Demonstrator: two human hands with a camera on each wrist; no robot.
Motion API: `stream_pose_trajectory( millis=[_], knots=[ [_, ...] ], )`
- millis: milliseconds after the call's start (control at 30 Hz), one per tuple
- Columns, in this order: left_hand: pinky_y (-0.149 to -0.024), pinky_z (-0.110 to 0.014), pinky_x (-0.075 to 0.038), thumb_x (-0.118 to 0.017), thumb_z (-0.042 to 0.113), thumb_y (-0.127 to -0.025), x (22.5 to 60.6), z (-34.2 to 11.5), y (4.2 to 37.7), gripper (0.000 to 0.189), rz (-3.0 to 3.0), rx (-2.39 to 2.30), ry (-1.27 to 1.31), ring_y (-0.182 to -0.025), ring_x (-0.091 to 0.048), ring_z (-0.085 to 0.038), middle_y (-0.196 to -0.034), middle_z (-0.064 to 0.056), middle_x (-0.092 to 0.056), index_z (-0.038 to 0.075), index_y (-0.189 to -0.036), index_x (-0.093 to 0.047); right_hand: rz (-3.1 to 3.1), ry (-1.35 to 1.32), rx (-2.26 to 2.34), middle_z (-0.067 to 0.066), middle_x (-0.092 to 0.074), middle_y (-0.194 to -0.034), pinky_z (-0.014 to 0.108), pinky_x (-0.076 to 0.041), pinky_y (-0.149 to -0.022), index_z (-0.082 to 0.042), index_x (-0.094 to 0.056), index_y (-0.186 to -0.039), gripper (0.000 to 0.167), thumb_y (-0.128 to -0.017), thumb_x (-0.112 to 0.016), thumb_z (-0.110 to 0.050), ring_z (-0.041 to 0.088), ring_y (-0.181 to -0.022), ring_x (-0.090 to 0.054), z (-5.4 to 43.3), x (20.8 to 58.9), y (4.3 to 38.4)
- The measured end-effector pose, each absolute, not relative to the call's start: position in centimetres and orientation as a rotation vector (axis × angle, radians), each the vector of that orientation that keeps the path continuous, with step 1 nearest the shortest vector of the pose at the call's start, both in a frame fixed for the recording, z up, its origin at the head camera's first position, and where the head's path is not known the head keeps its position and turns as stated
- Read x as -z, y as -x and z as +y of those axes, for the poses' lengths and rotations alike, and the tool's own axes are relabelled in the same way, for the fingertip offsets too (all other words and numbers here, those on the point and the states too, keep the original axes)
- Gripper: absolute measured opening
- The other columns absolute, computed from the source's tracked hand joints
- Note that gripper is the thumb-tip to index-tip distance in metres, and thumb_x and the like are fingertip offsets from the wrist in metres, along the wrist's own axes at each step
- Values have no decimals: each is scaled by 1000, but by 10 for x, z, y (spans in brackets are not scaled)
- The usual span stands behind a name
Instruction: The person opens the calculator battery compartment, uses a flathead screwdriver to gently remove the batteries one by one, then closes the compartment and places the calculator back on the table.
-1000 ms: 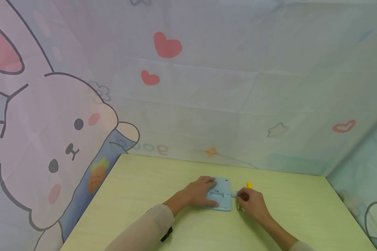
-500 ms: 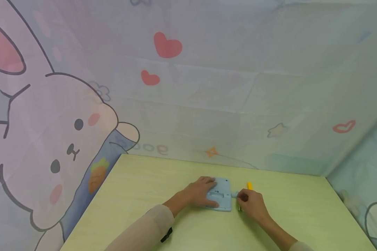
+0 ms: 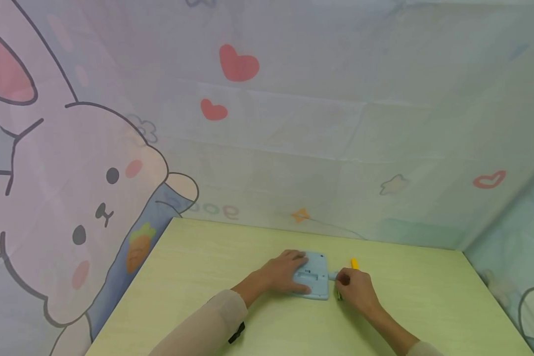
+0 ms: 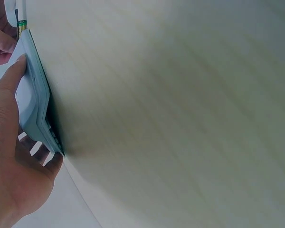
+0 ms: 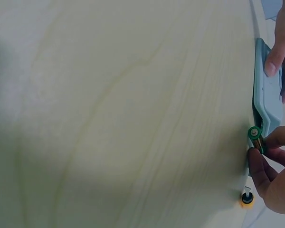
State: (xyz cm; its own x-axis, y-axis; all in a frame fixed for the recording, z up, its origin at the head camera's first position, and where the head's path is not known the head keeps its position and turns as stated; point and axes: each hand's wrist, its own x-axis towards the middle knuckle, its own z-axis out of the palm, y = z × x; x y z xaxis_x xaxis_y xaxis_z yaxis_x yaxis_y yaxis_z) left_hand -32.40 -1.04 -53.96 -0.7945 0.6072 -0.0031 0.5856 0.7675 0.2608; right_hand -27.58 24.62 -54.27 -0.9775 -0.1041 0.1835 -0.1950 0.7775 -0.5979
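A light-blue calculator [image 3: 318, 291] lies on the table with its back up, and an oblong recess shows in that back. My left hand [image 3: 281, 272] holds it across its left part, thumb near the front edge and fingers towards the far edge. In the left wrist view the thumb lies on the calculator's back [image 4: 33, 90]. Just off the calculator's right side, my right hand [image 3: 359, 291] pinches a green battery [image 5: 255, 135] between thumb and fingers. Only a bit of the battery shows below the fingers in the head view. A small light-blue piece [image 3: 332, 276] lies between calculator and right hand.
A thing with a yellow handle [image 3: 354, 264] lies beyond the right hand; its yellow and black end [image 5: 247, 197] shows in the right wrist view. A black strap-like piece [image 3: 237, 333] is beside the left sleeve. A printed cloth [image 3: 293, 148] hangs behind the pale table [image 3: 213, 242].
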Motion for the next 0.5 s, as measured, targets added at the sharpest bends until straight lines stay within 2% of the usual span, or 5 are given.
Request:
stream_pose_trajectory(
  millis=[500],
  knots=[
    [-112, -41, -46, -66, 74, -92, 538, -8, 330, 91, 2880, -378, -955, -155, -33, -19, -168, 2, -37, 19, -162, -46, -2831, -289, -947, -2, -69, -79, 32, -53, -69, -2, -75, -84, 4, -87, -77, -3, 13, -74, -60, 250, 541, 288]
  ],
)
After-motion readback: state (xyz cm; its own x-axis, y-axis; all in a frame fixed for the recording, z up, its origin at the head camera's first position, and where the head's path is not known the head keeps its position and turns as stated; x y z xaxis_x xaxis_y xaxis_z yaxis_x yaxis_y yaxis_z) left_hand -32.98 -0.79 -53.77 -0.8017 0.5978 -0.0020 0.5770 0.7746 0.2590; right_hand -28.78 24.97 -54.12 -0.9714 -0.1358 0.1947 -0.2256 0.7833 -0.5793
